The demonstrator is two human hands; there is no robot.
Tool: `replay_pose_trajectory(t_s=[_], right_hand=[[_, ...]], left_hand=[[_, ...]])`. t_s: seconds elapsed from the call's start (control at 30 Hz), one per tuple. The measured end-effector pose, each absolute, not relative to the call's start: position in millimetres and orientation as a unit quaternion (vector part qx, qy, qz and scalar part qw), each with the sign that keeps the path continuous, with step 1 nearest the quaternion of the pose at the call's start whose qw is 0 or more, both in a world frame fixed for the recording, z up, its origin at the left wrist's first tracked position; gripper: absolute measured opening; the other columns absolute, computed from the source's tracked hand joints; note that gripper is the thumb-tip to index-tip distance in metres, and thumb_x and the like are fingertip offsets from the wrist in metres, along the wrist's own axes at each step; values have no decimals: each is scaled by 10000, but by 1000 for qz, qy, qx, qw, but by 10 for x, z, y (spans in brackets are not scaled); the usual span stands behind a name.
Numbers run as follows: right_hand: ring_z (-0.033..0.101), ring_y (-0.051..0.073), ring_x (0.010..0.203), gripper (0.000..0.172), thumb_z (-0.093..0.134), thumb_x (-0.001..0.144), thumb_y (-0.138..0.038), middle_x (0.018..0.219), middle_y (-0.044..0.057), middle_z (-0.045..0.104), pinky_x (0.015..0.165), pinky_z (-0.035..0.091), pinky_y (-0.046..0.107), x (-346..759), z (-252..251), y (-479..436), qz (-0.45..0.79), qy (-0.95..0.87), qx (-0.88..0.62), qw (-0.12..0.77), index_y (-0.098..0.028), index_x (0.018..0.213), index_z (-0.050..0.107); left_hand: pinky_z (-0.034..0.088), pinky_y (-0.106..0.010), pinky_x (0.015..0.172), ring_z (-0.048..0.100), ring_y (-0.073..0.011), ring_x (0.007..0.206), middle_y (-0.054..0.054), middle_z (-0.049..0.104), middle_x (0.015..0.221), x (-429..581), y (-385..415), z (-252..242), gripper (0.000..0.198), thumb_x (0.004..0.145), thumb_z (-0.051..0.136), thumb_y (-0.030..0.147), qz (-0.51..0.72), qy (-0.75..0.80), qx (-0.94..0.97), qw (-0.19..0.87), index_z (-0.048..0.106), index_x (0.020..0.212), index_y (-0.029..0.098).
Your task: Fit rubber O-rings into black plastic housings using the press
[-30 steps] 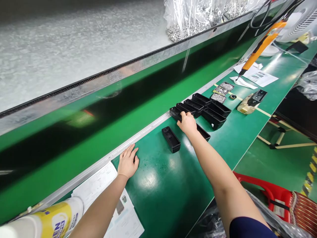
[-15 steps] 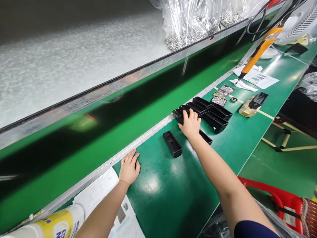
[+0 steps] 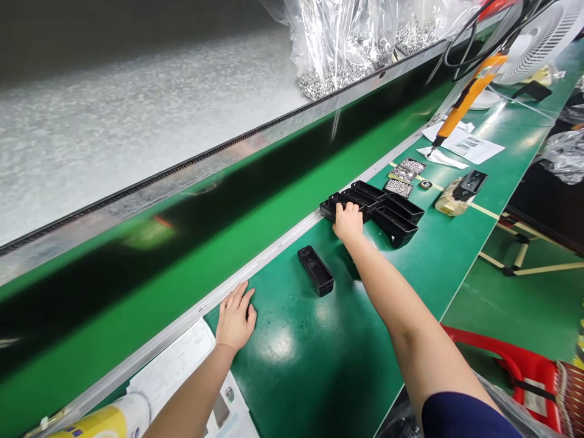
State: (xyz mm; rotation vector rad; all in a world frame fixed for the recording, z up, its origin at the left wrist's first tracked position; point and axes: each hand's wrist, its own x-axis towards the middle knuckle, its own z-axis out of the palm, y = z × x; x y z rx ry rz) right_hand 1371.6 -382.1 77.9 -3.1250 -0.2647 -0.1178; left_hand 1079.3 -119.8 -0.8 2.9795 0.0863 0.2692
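My right hand (image 3: 349, 222) has its fingers bent over the near end of a black plastic box, in a cluster of long open boxes (image 3: 398, 224) against the metal rail. Its fingertips are partly hidden among the boxes. A single black box (image 3: 316, 271) lies apart on the green table, between my two hands. My left hand (image 3: 236, 319) rests palm down beside the rail, fingers spread, holding nothing, near the upper edge of the printed sheets (image 3: 194, 347).
Beyond the rail runs a green conveyor belt (image 3: 283, 201). Small trays of metal parts (image 3: 399, 187), a tape roll (image 3: 425, 184) and a block with a black piece (image 3: 451, 198) lie further right. An orange electric screwdriver (image 3: 465, 106) hangs above papers. A white-yellow container (image 3: 132, 413) stands lower left.
The black box that showed beside my right forearm is no longer visible there. My right hand's fingers are more curled. My left hand stays on the table; the view has shifted slightly.
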Motion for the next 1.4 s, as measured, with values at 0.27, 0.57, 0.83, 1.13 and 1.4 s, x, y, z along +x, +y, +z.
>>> replay_pose_trajectory(t_s=[0.27, 0.57, 0.83, 1.13, 1.4], right_hand=[[441, 310, 1109, 419, 561, 825, -131, 1207, 191, 488, 853, 371, 402, 13959, 800, -4009, -24, -49, -999, 2, -134, 1237, 483], [330, 353, 1273, 522, 596, 864, -328, 1423, 206, 351, 927, 380, 475, 13919, 945, -4142, -42, -27, -999, 8, -160, 1329, 427], [543, 332, 1031, 726, 659, 784, -504, 1264, 188, 513, 780, 469, 431, 12705, 764, -4667, 32, -84, -995, -39, -204, 1387, 387], [471, 329, 1056, 547, 611, 809, -240, 1210, 187, 506, 775, 430, 398, 13227, 674, -5243, -47, -69, -994, -75, -166, 1326, 446], [463, 322, 1069, 399, 627, 813, -246, 1173, 158, 549, 773, 410, 403, 13402, 675, -5368, -57, -67, -992, -86, -196, 1202, 549]], left_hand=[[391, -457, 1027, 474, -272, 1288, -107, 505, 1406, 10779, -1183, -22, 367, 894, 394, 198, 98, 20, 992, 73, 566, 1219, 189], [385, -450, 1018, 475, -277, 1283, -118, 510, 1399, 10788, -1177, -46, 367, 893, 392, 192, 106, 10, 992, 59, 586, 1204, 167], [374, -448, 1009, 485, -283, 1268, -121, 518, 1390, 10778, -1176, -39, 367, 893, 385, 201, 111, 8, 992, 60, 584, 1199, 160], [369, -440, 1008, 490, -275, 1259, -112, 523, 1385, 10779, -1166, -57, 366, 896, 378, 213, 113, 5, 992, 50, 574, 1202, 173], [365, -444, 1006, 481, -274, 1266, -110, 517, 1391, 10775, -1165, -80, 366, 902, 369, 216, 112, 7, 993, 47, 569, 1206, 177]])
